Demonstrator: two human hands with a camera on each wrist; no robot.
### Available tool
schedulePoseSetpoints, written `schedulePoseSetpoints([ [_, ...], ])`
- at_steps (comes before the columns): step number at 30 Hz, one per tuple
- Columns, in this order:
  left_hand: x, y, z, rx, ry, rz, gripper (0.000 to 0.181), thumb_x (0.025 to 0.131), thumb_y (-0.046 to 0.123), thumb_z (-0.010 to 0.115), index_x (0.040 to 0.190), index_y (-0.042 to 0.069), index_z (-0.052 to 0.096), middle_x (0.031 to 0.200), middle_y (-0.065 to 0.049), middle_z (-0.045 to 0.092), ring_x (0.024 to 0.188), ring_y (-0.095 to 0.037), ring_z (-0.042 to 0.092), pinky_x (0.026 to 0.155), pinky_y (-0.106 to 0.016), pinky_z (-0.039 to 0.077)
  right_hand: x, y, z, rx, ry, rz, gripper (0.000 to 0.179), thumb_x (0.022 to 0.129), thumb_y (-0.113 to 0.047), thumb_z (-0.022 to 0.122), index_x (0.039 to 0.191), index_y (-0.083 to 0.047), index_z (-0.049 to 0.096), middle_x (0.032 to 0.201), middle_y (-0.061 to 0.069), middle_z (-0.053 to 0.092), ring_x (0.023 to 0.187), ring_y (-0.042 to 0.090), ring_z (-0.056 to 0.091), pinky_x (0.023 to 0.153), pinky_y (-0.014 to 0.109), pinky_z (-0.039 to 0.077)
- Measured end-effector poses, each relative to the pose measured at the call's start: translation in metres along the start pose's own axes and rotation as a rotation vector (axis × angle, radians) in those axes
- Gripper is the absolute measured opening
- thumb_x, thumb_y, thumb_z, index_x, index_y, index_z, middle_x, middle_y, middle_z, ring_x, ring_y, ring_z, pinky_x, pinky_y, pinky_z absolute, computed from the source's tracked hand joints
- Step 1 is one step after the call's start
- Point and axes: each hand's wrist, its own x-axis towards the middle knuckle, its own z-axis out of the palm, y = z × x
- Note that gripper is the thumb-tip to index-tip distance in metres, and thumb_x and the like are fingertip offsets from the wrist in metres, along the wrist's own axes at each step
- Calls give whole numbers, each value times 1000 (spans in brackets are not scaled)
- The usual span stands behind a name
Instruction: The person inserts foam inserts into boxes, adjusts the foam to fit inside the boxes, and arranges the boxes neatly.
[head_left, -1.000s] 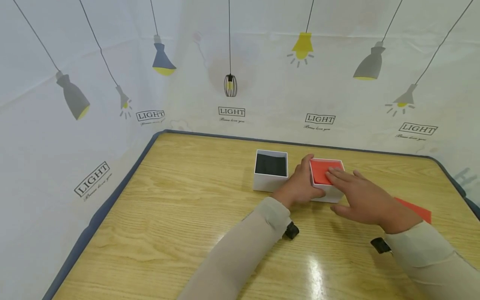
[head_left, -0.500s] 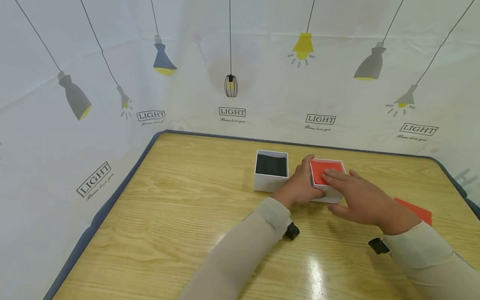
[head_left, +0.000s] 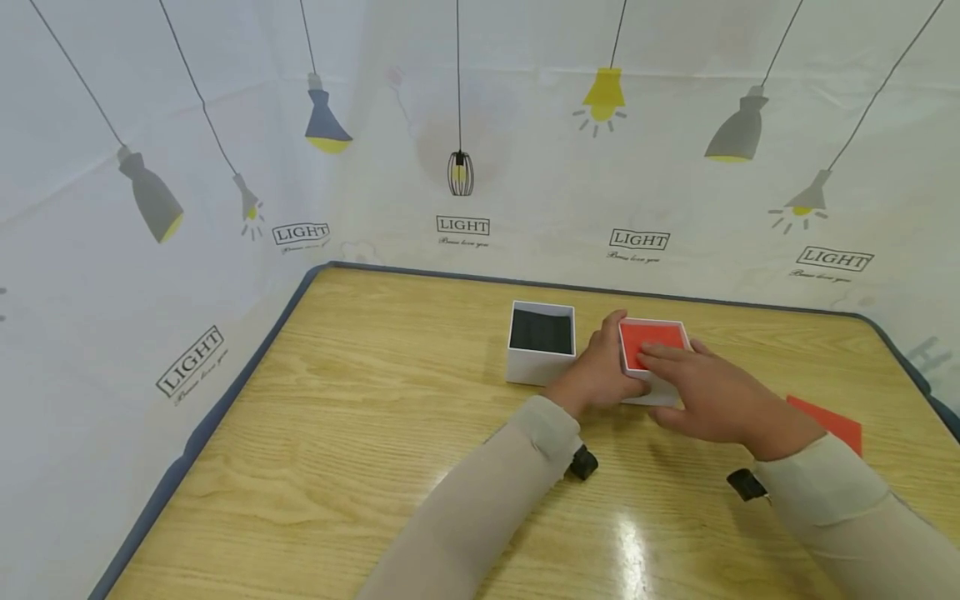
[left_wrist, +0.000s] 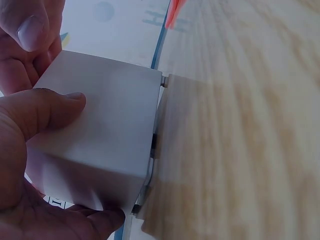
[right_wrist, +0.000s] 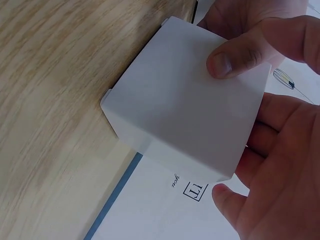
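A white square box (head_left: 652, 390) stands on the wooden table, its top filled by a red square piece (head_left: 636, 337). My left hand (head_left: 600, 371) grips this box by its left side, the thumb across the front wall and the other fingers round the far side. On the red piece rest the fairly straight fingers of my right hand (head_left: 716, 396), its thumb off the front wall. Both wrist views show the plain front of the white box (left_wrist: 105, 110). In the right wrist view the right hand (right_wrist: 285, 155) lies along the box's edge. The red piece's underside is hidden.
Left of the gripped box, close by, stands a second white box (head_left: 540, 367) with a black piece (head_left: 540, 331) inside. Another red piece (head_left: 828, 421) lies at the right, partly behind the right wrist. A printed white curtain (head_left: 540, 108) borders the table (head_left: 337, 433).
My right hand has slid a little to the left, its fingers reaching further over the red piece. The left hand and both boxes have stayed where they were.
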Motion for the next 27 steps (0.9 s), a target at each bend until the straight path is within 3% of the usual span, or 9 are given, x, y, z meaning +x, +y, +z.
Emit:
schedulePoseSetpoints([
  [12, 0, 1, 0, 12, -1, -10, 111, 85, 20, 89, 167, 31, 13, 146, -2, 48, 119, -13, 55, 113, -32, 46, 3, 0, -1, 28, -16, 36, 69, 93, -28, 77, 150, 3, 54, 157, 23, 52, 146, 43, 48, 121, 70, 26],
  [16, 1, 1, 0, 32, 4, -10, 111, 85, 20, 88, 166, 30, 14, 147, -3, 48, 122, -14, 55, 114, -32, 45, -3, 5, -3, 57, 12, 55, 76, 93, -28, 79, 155, 2, 48, 160, 24, 47, 147, 48, 44, 119, 68, 32],
  [22, 2, 1, 1, 26, 2, 4, 111, 85, 19, 88, 167, 29, 13, 149, -3, 47, 126, -15, 53, 116, -34, 43, -17, 9, -11, 95, 86, 94, 85, 92, -30, 81, 161, 0, 40, 162, 26, 44, 142, 53, 47, 104, 66, 49],
  [27, 1, 1, 1, 15, 3, -11, 111, 85, 20, 88, 167, 31, 13, 146, -1, 48, 121, -13, 54, 114, -34, 45, -28, 19, -12, 145, 129, 84, 87, 93, -29, 82, 162, 0, 37, 161, 26, 44, 141, 48, 50, 104, 64, 50],
])
